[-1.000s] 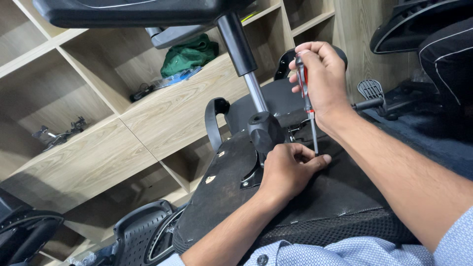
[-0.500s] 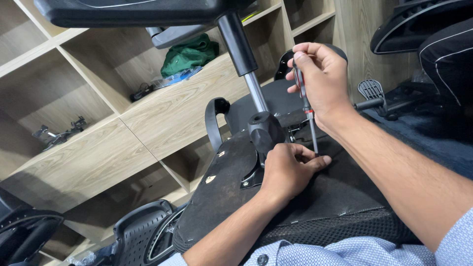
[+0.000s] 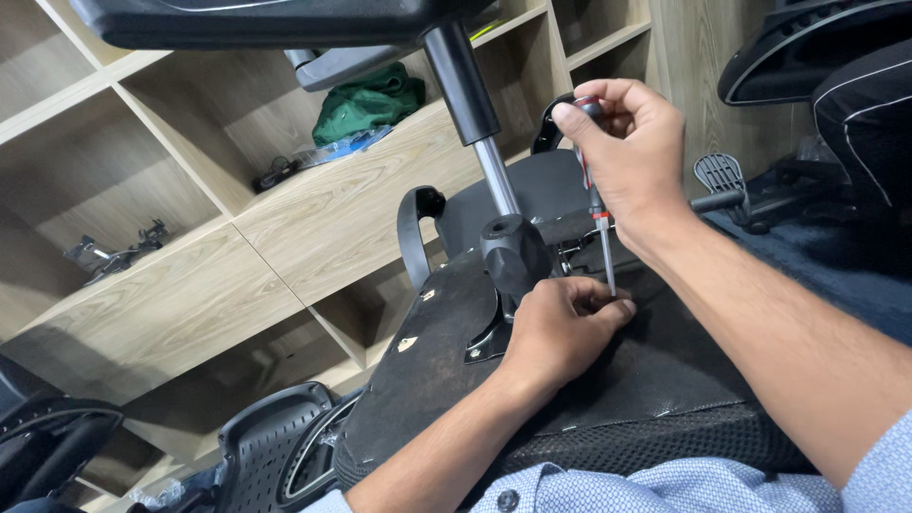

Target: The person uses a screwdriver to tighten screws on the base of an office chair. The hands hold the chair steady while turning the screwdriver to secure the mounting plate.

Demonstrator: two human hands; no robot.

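Black seat underside: lay upturned across the lap, dull fabric panel [image 3: 608,380] facing up, mesh edge along the near side.
View: head camera only, looking down at both hands.
Right hand [image 3: 632,157]: closed round the handle of a screwdriver [image 3: 598,223], fingertips pinched at its top, wrist bent above the seat.
Screwdriver: stood nearly upright, dark handle with a red band, thin metal shaft pointing down, tip met the seat just beside the left fingers.
Left hand [image 3: 560,328]: rested knuckles-up on the seat, fingers curled narrow around the spot under the tip; could not tell whether a screw sat between them.
Mechanism [image 3: 515,256]: black housing bolted to the seat, touching the left hand's far side.
Gas cylinder [image 3: 475,123]: rose tilted from the housing, black upper tube, bright lower rod.
Armrest loop [image 3: 413,233]: black, stood at the seat's far left edge.
Shelves [image 3: 313,218]: pale wood-grain compartments behind the seat.
Green cloth [image 3: 366,104]: bundled in an upper compartment, beside a clear plastic bag.
Metal parts [image 3: 109,249]: small heap in the left compartment.
Plastic backrest [image 3: 266,446]: black, perforated, low left, near the seat's edge.
Other chairs [image 3: 836,85]: black, top right, well apart from the hands.
Sleeve [image 3: 665,484]: light blue, patterned, along the bottom edge.
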